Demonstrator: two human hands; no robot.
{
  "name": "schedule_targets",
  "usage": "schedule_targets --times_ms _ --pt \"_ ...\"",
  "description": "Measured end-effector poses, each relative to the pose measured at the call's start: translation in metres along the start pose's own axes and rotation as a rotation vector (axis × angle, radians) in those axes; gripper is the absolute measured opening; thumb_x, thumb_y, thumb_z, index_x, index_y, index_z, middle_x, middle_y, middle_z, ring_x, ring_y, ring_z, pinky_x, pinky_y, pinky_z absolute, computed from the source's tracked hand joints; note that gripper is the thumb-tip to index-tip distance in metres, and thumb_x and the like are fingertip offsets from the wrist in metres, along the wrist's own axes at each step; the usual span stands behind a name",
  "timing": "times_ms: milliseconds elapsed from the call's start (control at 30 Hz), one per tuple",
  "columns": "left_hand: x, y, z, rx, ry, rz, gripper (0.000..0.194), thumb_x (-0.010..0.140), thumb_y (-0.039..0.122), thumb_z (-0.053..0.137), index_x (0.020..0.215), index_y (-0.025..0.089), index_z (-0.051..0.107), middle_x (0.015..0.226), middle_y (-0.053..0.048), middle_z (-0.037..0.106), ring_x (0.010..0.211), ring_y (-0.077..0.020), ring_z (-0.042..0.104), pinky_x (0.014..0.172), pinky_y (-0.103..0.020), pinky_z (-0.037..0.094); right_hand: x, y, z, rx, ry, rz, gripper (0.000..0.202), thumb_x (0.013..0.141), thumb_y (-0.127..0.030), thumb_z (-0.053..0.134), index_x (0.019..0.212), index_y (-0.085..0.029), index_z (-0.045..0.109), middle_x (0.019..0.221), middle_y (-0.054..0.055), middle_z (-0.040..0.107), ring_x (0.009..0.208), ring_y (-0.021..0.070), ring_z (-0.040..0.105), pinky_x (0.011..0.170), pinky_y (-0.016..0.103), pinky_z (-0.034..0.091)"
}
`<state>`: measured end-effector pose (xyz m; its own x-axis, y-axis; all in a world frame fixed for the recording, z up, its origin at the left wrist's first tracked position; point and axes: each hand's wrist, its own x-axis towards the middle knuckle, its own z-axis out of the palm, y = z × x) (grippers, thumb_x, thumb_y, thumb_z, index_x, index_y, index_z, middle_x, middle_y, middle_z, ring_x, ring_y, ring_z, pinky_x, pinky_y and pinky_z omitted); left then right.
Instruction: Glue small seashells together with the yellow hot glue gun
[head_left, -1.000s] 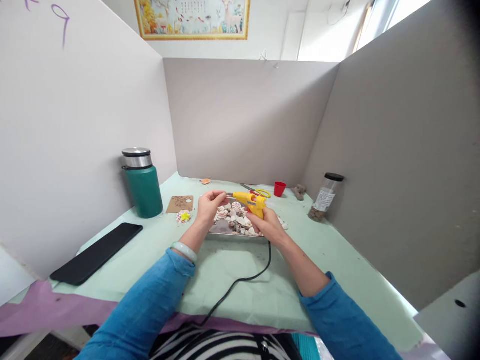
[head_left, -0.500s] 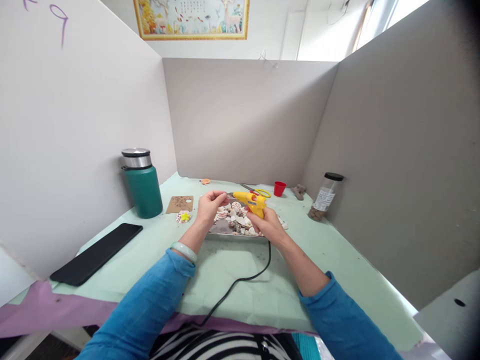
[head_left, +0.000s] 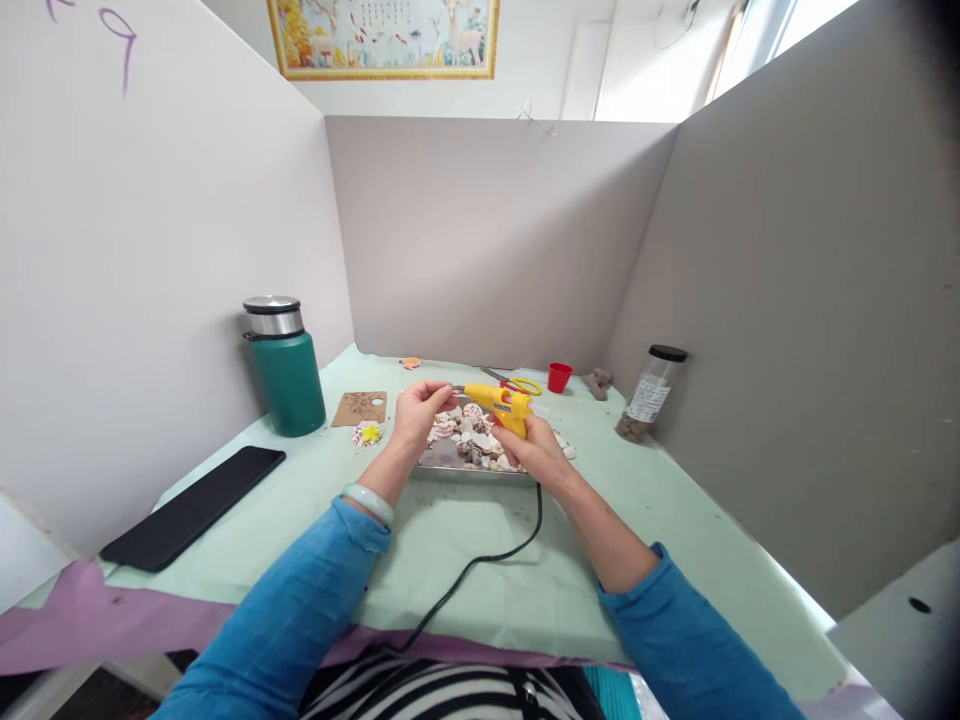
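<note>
My right hand (head_left: 534,448) is wrapped round the handle of a yellow hot glue gun (head_left: 495,402), whose nozzle points left. At that nozzle, the fingers of my left hand (head_left: 421,408) are pinched together; whatever they hold is too small to make out. Below both hands lies a metal tray (head_left: 472,474) with many shells (head_left: 480,440) in it. A black cord (head_left: 480,560) runs from under the right hand to the table's front edge. Left of the tray sits a round white-and-red piece with a yellow star-shaped top (head_left: 367,433).
On the left stand a green bottle (head_left: 286,380), a black flat slab (head_left: 195,508) and a brown card (head_left: 360,408). Farther back lie scissors (head_left: 525,386) and a red cup (head_left: 559,377). A black-lidded jar (head_left: 651,394) leans at the right wall. Grey panels enclose the table.
Both hands stay almost where they were. The glue gun has shifted very slightly left, its nozzle still at the left fingertips.
</note>
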<state>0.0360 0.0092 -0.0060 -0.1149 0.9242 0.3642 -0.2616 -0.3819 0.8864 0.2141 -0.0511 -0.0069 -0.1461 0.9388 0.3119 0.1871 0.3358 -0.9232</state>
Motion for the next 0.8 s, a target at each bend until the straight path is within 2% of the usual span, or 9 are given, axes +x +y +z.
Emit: schedule_targets --times_ms 267,333,433,500,567,700,800 --pt "0.001 0.002 -0.001 -0.022 0.028 0.000 0.030 0.061 0.032 0.074 0.079 0.010 0.062 0.068 -0.004 0.066 0.063 -0.0147 0.064 0.070 -0.031 0.052 0.003 0.002 -0.004 -0.079 0.002 0.017 0.031 0.077 -0.038 0.054 0.098 -0.015 0.057 0.050 -0.005 0.046 0.045 0.0111 0.041 0.047 0.024 0.035" --pt "0.001 0.004 -0.001 -0.027 0.046 0.004 0.031 0.061 0.033 0.074 0.079 0.011 0.062 0.069 -0.005 0.066 0.063 -0.0143 0.064 0.070 -0.031 0.052 0.005 0.005 -0.007 -0.232 0.023 0.021 0.030 0.077 -0.040 0.053 0.096 -0.017 0.059 0.057 -0.003 0.052 0.049 0.0124 0.045 0.050 0.024 0.035" --pt "0.001 0.005 -0.001 -0.026 0.046 0.011 0.032 0.061 0.034 0.074 0.079 0.011 0.062 0.072 -0.006 0.067 0.063 -0.0137 0.063 0.070 -0.031 0.052 0.008 0.011 -0.011 -0.601 0.063 -0.013 0.029 0.077 -0.044 0.054 0.091 -0.019 0.062 0.070 0.002 0.061 0.061 0.0163 0.053 0.055 0.025 0.033" --pt "0.000 0.006 0.000 -0.027 0.024 0.008 0.032 0.061 0.034 0.074 0.079 0.011 0.063 0.072 -0.005 0.067 0.063 -0.0136 0.063 0.070 -0.030 0.052 0.008 0.016 -0.011 -0.819 0.048 -0.042 0.033 0.077 -0.047 0.054 0.094 -0.020 0.063 0.075 0.004 0.065 0.066 0.0189 0.056 0.056 0.026 0.030" --pt "-0.001 0.005 0.001 -0.033 -0.013 0.001 0.031 0.062 0.034 0.074 0.079 0.011 0.063 0.071 -0.005 0.066 0.064 -0.0137 0.063 0.070 -0.030 0.052 0.008 0.020 -0.011 -0.942 0.004 -0.057 0.036 0.077 -0.049 0.055 0.099 -0.022 0.063 0.079 0.007 0.067 0.070 0.0209 0.058 0.056 0.026 0.028" --pt "-0.005 0.006 0.002 -0.037 -0.119 -0.032 0.031 0.063 0.035 0.073 0.080 0.011 0.064 0.069 -0.004 0.066 0.064 -0.0141 0.063 0.070 -0.030 0.051 0.007 0.023 -0.011 -0.967 -0.062 -0.045 0.038 0.075 -0.053 0.058 0.097 -0.022 0.065 0.080 0.007 0.068 0.072 0.0225 0.059 0.056 0.027 0.027" --pt "-0.007 0.006 0.003 -0.036 -0.202 -0.053 0.031 0.064 0.035 0.073 0.081 0.011 0.064 0.067 -0.005 0.066 0.063 -0.0143 0.063 0.069 -0.030 0.051 0.007 0.021 -0.013 -0.902 -0.078 -0.076 0.039 0.079 -0.056 0.052 0.083 -0.020 0.067 0.076 0.008 0.067 0.071 0.0206 0.058 0.057 0.027 0.028"
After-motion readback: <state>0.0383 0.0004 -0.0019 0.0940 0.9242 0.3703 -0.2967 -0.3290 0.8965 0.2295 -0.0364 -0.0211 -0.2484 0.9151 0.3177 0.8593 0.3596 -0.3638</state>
